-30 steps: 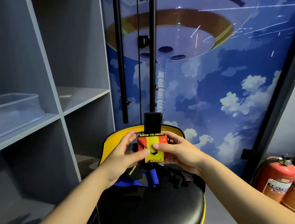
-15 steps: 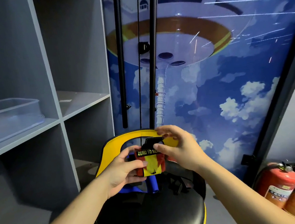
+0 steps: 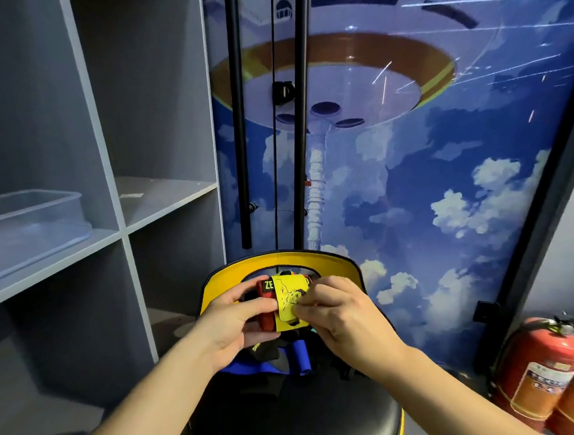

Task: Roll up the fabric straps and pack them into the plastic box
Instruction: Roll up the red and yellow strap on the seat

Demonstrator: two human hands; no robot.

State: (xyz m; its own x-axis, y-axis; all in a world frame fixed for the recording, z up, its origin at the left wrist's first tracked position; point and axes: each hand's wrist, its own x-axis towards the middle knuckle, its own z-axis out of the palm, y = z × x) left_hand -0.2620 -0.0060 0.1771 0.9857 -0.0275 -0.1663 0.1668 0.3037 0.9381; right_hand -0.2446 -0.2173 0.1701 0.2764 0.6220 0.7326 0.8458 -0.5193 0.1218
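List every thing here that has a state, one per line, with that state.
red and yellow strap: rolled up, held over the chair, not yet packed.
left hand: grips the roll's left side.
right hand: pinches the yellow flap.
plastic box: on the shelf, lidless, contents unclear.
blue and black straps: loose on the chair seat.
fire extinguishers: upright on the floor.

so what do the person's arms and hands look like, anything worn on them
Both forearms are bare as far as the frame shows, with no sleeves in view. The left hand and right hand wear no gloves; no rings, watch or wristband are visible.
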